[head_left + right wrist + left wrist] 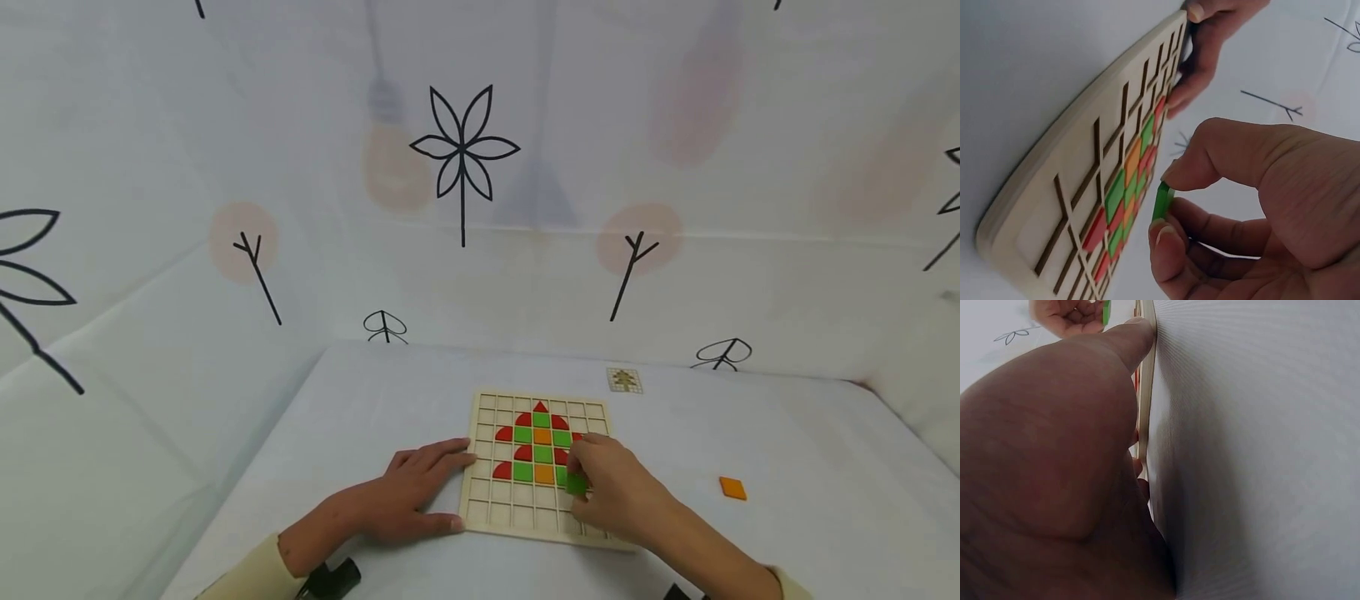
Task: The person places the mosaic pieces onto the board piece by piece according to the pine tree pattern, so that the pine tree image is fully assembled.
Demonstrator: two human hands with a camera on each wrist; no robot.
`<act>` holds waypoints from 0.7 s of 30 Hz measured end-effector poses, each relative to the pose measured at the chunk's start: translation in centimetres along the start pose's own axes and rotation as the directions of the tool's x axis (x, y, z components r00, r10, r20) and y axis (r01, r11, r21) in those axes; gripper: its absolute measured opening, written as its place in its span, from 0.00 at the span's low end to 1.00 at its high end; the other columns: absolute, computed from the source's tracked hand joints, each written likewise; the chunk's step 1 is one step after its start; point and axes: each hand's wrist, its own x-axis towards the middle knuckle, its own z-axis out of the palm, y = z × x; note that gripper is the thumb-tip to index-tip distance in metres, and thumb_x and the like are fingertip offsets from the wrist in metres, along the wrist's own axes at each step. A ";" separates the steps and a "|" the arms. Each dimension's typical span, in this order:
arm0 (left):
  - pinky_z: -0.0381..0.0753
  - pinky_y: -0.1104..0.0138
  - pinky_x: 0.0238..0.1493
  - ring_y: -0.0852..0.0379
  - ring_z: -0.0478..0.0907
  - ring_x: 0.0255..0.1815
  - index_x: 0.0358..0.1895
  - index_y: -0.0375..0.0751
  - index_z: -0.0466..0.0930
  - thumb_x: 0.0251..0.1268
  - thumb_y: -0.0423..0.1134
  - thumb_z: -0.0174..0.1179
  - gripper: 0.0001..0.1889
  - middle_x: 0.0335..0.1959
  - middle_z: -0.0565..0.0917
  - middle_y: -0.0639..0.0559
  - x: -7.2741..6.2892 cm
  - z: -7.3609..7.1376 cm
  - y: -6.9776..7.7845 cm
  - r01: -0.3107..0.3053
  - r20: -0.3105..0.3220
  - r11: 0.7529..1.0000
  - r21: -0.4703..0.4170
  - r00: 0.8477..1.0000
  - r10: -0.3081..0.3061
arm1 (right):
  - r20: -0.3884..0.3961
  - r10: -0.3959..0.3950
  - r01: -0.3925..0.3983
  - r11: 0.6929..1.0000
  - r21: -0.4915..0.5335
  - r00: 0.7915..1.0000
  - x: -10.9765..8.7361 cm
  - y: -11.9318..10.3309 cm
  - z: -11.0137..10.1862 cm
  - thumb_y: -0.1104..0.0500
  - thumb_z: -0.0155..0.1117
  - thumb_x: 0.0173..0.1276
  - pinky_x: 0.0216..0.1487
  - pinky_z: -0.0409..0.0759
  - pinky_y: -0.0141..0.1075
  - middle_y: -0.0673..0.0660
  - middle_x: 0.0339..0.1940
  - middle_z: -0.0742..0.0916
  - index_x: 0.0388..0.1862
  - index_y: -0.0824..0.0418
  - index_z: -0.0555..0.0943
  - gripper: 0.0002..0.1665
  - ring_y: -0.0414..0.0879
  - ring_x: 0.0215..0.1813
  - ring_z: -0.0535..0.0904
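Observation:
A pale wooden grid board lies on the white table, with red, green and orange tiles set in its squares as a stepped tree shape. Over the board's right side, my right hand pinches a green tile between thumb and fingers. In the right wrist view this tile is held on edge, a little apart from the board. At the board's left edge rests my left hand, fingers extended, with fingertips and thumb touching the rim. The right hand hides some squares in the head view.
To the right of the board lies a loose orange tile. Behind the board is a small card with a tree pattern on a grid. A white cloth wall with line-drawn plants stands behind the table.

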 end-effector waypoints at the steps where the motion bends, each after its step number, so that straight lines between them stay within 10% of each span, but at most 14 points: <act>1: 0.54 0.40 0.77 0.55 0.48 0.87 0.85 0.69 0.48 0.72 0.75 0.53 0.44 0.88 0.45 0.62 0.0 0.0 0.0 -0.002 -0.001 1.000 -0.001 1.000 0.002 | -0.003 -0.013 0.013 1.000 -0.002 1.000 0.1 -0.2 0.2 0.70 0.83 0.47 0.42 0.82 0.38 0.47 0.31 0.80 0.34 0.57 0.84 0.19 0.44 0.39 0.75; 21: 0.54 0.40 0.76 0.54 0.48 0.86 0.85 0.69 0.49 0.72 0.75 0.54 0.44 0.88 0.46 0.62 0.1 0.2 -0.1 -0.006 -0.015 1.000 0.009 1.000 0.006 | -0.026 -0.174 0.174 0.985 -0.013 0.984 0.7 -0.8 3.2 0.70 0.82 0.49 0.45 0.84 0.38 0.46 0.36 0.82 0.36 0.56 0.86 0.18 0.41 0.39 0.75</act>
